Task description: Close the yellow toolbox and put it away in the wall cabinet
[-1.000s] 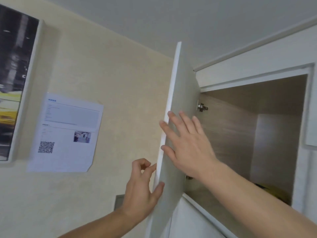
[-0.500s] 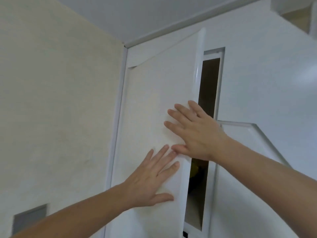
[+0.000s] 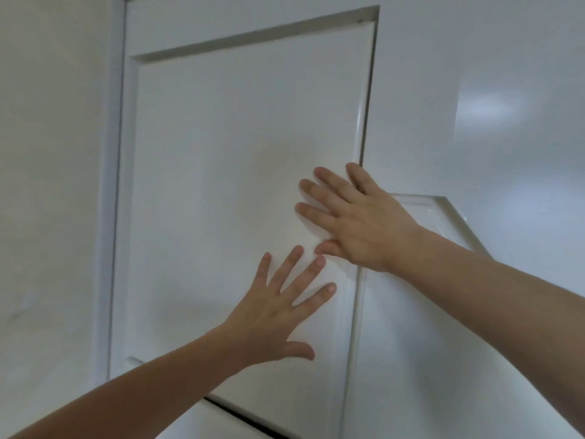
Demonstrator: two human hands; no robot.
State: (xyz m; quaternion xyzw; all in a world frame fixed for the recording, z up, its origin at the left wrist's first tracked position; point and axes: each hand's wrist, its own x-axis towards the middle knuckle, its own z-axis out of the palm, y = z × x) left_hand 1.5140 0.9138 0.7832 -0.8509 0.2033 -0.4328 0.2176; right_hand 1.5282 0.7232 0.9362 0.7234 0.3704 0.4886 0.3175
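Observation:
The white wall cabinet door (image 3: 228,160) lies flush with its frame, with only thin dark seams along its top, right and bottom edges. My left hand (image 3: 278,312) rests flat on the door's lower right part, fingers spread. My right hand (image 3: 357,217) presses flat near the door's right edge, just above the left hand. Both hands hold nothing. The yellow toolbox is hidden behind the door.
A cream wall (image 3: 50,185) runs along the left of the cabinet. Glossy white cabinet panels (image 3: 474,106) continue to the right, and a raised white panel edge (image 3: 443,210) sits behind my right wrist. Another door's top edge (image 3: 228,416) shows below.
The cabinet door swung from wide open to fully shut. Both hands went from its edge to flat on its front. The yellow toolbox inside is no longer visible.

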